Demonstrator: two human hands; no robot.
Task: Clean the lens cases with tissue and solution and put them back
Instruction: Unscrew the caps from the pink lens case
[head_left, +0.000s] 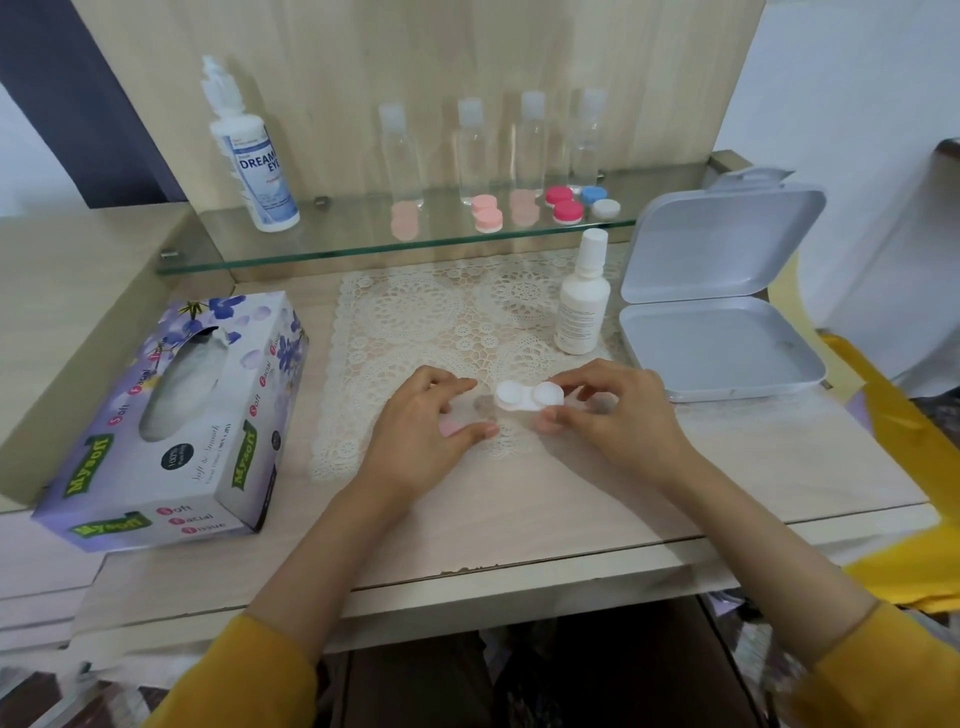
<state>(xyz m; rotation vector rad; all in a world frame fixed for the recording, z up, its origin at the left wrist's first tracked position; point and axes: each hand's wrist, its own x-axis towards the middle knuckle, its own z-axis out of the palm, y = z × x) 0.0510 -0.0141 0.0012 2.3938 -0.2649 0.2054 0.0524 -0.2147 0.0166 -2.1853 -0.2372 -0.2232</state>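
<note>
My right hand (608, 410) pinches the white lens case (527, 397) over the lace mat (415, 312), mid-tabletop — my left hand (431, 415) loosely spread just beside it.

1. Lens case (527, 396): right end covered by fingers of right hand (618, 415)
2. Pink thing (448, 429) under left hand (415, 441): mostly hidden, kind unclear
3. Small white bottle (581, 306): label print too small to read
4. Yellow cloth (904, 441): cut off at right edge
5. Clear bottles (472, 150): blurred

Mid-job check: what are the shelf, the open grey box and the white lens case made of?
Shelf: clear glass, greenish edge, reflections. Grey box: matte moulded plastic, probably; rounded corners, hinged lid. White lens case: smooth, slightly translucent plastic, apparently.
</note>
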